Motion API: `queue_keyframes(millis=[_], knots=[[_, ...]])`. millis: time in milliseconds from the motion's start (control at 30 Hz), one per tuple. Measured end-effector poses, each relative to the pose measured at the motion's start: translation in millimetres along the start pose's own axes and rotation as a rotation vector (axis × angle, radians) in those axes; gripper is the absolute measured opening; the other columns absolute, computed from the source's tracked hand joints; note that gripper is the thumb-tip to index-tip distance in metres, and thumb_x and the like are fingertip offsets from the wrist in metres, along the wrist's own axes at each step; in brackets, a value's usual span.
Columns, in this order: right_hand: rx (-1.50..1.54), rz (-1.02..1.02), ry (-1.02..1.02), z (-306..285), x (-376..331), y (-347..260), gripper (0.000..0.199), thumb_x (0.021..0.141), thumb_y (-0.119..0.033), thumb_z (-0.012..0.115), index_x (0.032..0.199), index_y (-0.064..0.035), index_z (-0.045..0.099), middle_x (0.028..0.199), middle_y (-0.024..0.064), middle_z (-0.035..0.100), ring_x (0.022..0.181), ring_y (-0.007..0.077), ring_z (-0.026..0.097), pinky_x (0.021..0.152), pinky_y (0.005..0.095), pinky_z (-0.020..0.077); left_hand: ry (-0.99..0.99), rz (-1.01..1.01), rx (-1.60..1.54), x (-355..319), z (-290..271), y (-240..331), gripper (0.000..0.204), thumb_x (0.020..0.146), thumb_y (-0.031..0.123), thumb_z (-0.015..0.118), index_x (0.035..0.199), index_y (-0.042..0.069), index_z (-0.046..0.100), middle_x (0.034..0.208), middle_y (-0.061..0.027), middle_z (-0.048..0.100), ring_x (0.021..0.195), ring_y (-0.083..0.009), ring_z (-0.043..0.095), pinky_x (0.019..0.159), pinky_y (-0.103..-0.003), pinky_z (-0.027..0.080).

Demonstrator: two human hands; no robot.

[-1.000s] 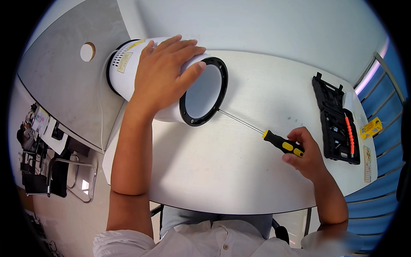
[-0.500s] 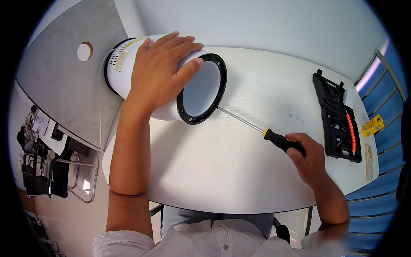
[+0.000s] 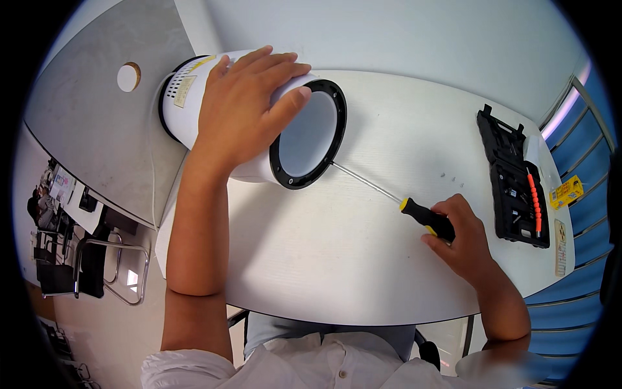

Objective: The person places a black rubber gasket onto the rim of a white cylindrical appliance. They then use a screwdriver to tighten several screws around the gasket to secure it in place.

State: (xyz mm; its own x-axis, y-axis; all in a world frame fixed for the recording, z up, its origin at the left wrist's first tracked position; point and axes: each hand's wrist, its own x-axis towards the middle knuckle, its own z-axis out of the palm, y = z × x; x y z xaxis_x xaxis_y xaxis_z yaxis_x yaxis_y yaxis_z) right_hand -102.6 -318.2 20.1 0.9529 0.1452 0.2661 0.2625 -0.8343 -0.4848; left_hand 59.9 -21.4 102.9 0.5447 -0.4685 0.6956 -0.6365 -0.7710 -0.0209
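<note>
Pale, plain wall (image 3: 389, 45); white surface (image 3: 337, 272), faint woodgrain, curved dark-edged front; grey panel (image 3: 78, 110) with round cut-out, at left.

White cylindrical housing (image 3: 186, 126), smooth, with slotted vents and pasted label: on its side, back left of the surface, mouth facing right. Flat black ring (image 3: 342, 123) rims the mouth; within, a pale, matt, round face (image 3: 311, 136).

Black-and-yellow screwdriver (image 3: 421, 212), contoured handle, long bright metal shaft: tip appears to meet the ring's lower right.

Left grip (image 3: 243, 113), bare hand: spread over the housing, fingers extended, not closed. Right grip (image 3: 463, 236), bare hand: curled around the screwdriver handle, holding it.

Progress, as judged: partway. Ring seated on the housing; bright dots in it read as screws in place. One spot under the tool, unfinished. Small grey pieces (image 3: 453, 178), loose on the surface, possibly screws; too small to tell.

Black plastic tool case (image 3: 502, 211), open, right; beaded orange rod (image 3: 534, 201) on it; yellow carton (image 3: 565, 192) beside.
</note>
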Motion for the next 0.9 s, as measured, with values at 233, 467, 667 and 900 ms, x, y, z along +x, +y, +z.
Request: queue_keyframes(millis=[233,467,667,900], knots=[[-0.031,-0.156,0.19,3.4,-2.2,-2.0,0.033,0.079,-0.02,0.071,0.104,-0.0016,0.058,0.082,0.0116,0.059,0.069,0.0236,0.06,0.061,0.0328,0.048,0.003,-0.002,0.001,-0.3,0.2,0.3,0.04,0.084,0.04,0.05,0.11,0.014,0.067,0.124,-0.0058,0.06,0.127,-0.0277,0.045,0.108,-0.053,0.023],[0.514,0.357,-0.065,-7.4,2.8,-6.2,0.025,0.084,-0.012,0.061,0.104,0.0018,0.058,0.075,0.0059,0.058,0.059,0.0107,0.055,0.052,0.0239,0.0429,-0.041,-0.002,0.008,0.4,-1.0,0.0,0.041,0.086,0.037,0.048,0.115,0.013,0.063,0.127,-0.0069,0.058,0.128,-0.0296,0.043,0.108,-0.053,0.021],[0.848,0.578,-0.134,-8.8,7.9,-5.6,0.024,0.087,-0.012,0.057,0.106,0.002,0.057,0.075,0.0046,0.058,0.048,0.005,0.046,0.044,0.0189,0.0373,-0.029,0.015,0.023,-0.1,0.7,-1.2,0.041,0.086,0.037,0.047,0.115,0.013,0.063,0.127,-0.0071,0.058,0.128,-0.0294,0.043,0.108,-0.052,0.021],[0.737,0.502,-0.136,-14.2,7.9,-1.8,0.023,0.086,-0.011,0.056,0.106,0.0005,0.059,0.076,0.0046,0.059,0.052,0.0046,0.047,0.045,0.0178,0.0375,-0.046,0.009,0.025,0.1,-0.5,-1.2,0.042,0.086,0.037,0.047,0.115,0.012,0.063,0.127,-0.0075,0.058,0.129,-0.0298,0.043,0.108,-0.052,0.022]])
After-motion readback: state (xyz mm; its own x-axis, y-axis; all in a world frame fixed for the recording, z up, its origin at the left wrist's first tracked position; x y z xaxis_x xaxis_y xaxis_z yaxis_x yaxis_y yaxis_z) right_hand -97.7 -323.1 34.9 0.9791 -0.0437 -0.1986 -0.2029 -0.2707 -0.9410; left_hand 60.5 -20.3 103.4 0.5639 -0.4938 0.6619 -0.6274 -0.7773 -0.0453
